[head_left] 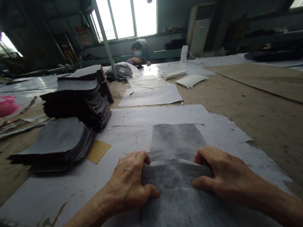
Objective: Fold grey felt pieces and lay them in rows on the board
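A grey fabric-like sheet (177,208) lies in front of me, with a second grey piece (177,136) showing beyond its far edge. My left hand (133,180) grips the near sheet's left side, thumb on top and fingers curled around the edge. On the opposite side my right hand (217,171) pinches it in the same way. Between the hands the sheet's far edge is slightly raised and rippled. Both pieces are over white paper (132,137) on the table. The fingertips under the sheet are hidden.
To the left stand a low stack of grey-topped dark pieces (53,138) and a taller stack (76,99) behind it. A yellow card (98,151) lies beside them. White sheets (152,95) lie farther back. A pink basin (1,105) is far left. Across the table sits a person (137,53).
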The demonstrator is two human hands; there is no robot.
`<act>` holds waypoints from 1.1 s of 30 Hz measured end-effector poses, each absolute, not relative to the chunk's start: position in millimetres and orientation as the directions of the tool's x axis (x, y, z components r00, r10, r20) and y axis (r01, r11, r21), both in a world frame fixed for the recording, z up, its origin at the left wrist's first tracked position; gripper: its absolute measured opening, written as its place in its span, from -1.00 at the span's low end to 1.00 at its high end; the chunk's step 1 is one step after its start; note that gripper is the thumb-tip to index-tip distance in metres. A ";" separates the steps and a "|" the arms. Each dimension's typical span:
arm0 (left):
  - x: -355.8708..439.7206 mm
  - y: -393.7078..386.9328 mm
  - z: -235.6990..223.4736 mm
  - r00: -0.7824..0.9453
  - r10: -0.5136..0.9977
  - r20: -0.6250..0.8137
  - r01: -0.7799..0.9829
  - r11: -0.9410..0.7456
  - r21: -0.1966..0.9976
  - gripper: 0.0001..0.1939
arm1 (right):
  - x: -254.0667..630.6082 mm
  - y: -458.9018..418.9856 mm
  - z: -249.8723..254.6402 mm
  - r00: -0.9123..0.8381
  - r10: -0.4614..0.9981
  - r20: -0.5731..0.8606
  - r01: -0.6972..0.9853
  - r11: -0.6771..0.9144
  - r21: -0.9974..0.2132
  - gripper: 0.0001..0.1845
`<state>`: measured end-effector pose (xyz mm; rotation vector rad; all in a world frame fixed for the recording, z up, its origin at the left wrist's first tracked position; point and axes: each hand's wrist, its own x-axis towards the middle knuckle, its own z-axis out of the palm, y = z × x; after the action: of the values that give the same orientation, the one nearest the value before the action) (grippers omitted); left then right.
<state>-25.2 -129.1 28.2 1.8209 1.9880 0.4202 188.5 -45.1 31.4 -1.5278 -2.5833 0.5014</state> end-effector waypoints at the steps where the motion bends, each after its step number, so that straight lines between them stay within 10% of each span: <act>1: -25.4 -128.3 28.2 -0.096 0.987 -0.128 0.864 0.146 0.482 -0.58 | 188.0 -46.8 31.3 -0.444 0.891 -0.089 0.864 0.400 -0.305 -0.77; 9: -23.8 -137.1 22.2 -0.309 0.917 -0.254 0.732 0.400 0.552 -0.64 | 190.8 -61.4 23.2 -0.242 0.967 -0.078 0.910 0.198 -0.363 -0.72; 33: -20.0 -137.1 10.3 -0.299 0.951 -0.082 0.759 0.290 0.583 -0.69 | 196.3 -62.8 1.9 -0.233 0.972 0.006 0.835 0.203 -0.511 -0.66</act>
<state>-20.0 -137.1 10.3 1.5322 2.1484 0.6234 196.3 -62.8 1.9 -1.6977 -2.1564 0.5873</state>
